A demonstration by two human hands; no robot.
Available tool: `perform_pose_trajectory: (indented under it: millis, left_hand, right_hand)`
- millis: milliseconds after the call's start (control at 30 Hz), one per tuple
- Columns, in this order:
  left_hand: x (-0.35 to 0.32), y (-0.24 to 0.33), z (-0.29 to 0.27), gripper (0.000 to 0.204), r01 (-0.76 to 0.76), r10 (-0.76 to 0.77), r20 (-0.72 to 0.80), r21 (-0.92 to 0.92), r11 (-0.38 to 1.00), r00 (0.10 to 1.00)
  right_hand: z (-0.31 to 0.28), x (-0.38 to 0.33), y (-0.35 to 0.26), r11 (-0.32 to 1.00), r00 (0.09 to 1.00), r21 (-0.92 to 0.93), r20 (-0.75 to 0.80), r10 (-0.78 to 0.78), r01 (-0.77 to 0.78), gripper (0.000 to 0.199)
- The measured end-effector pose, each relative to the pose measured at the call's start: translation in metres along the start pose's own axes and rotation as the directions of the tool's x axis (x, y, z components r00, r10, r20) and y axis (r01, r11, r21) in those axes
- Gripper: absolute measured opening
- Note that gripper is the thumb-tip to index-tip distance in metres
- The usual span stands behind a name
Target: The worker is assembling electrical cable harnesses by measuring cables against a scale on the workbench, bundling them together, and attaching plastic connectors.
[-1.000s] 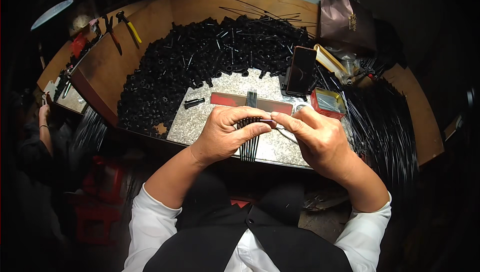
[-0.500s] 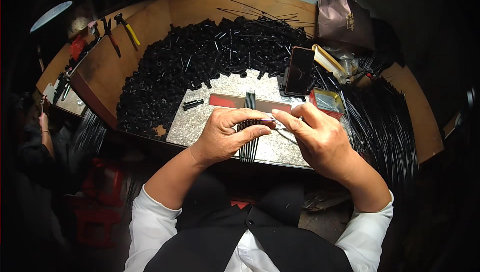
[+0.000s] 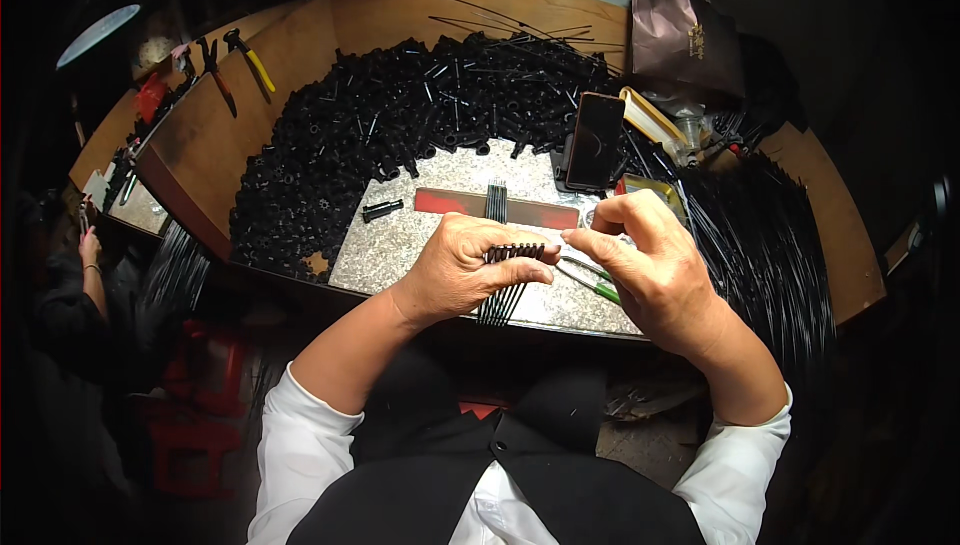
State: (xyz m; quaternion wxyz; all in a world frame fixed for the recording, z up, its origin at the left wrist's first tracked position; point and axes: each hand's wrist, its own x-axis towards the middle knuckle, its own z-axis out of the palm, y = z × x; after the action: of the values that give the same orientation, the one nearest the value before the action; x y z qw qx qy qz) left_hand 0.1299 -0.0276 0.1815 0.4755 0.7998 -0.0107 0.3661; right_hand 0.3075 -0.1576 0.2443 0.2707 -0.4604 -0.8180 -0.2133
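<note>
My left hand (image 3: 450, 267) is closed, thumb and fingers pinching a row of small black rod ends (image 3: 517, 252) above the board. Below that hand, a bundle of thin black rods (image 3: 497, 202) crosses a flat bar with red patches (image 3: 440, 202). Just right of the row, the thumb and forefinger of my right hand (image 3: 645, 265) come together in a pinch. Whatever lies between those fingertips is too small to make out. Next to this hand is a pliers-like tool with green handles (image 3: 606, 292), partly hidden by it. A black tubular part (image 3: 383, 210) lies left of the bar.
Black plastic parts (image 3: 330, 135) heap around the speckled board (image 3: 370, 255). A phone (image 3: 595, 140) stands behind my right hand, beside a yellow-rimmed tin (image 3: 650, 188). Long black rods (image 3: 770, 245) fill the right side. Pincers with yellow handles (image 3: 252, 60) hang left; another person's hand (image 3: 90, 245) is far left.
My right hand has drawn slightly right and away from the row of rod ends. More of the row and of the green-handled tool shows now. My left hand stays nearly in place.
</note>
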Motion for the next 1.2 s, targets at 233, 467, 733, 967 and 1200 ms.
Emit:
perform_pose_trajectory:
  millis: [233,467,733,967,1200]
  left_hand:
    - [0.002,-0.006,0.000,0.023,-0.024,0.024,0.000,0.038,0.999,1.000]
    - [-0.006,-0.007,-0.001,0.023,-0.122,0.146,-0.107,0.205,0.971,0.984]
    - [-0.013,-0.023,-0.005,0.028,-0.078,0.105,-0.207,0.135,0.988,0.973]
    - [-0.011,-0.018,-0.006,0.028,-0.097,0.127,-0.158,0.182,0.978,0.979]
    - [-0.012,-0.024,-0.010,0.027,-0.086,0.115,-0.173,0.165,0.982,0.978]
  right_hand:
    - [0.002,0.007,0.001,0.999,0.999,0.051,0.034,0.008,-0.010,0.037]
    - [0.015,0.017,-0.007,0.942,0.993,0.322,0.090,0.072,-0.098,0.035]
    - [0.007,0.017,-0.006,0.955,0.980,0.260,0.170,0.102,-0.144,0.042]
    - [0.009,0.020,-0.003,0.962,0.979,0.237,0.177,0.097,-0.138,0.041]
    - [0.011,0.018,0.003,0.972,0.984,0.200,0.155,0.091,-0.121,0.038]
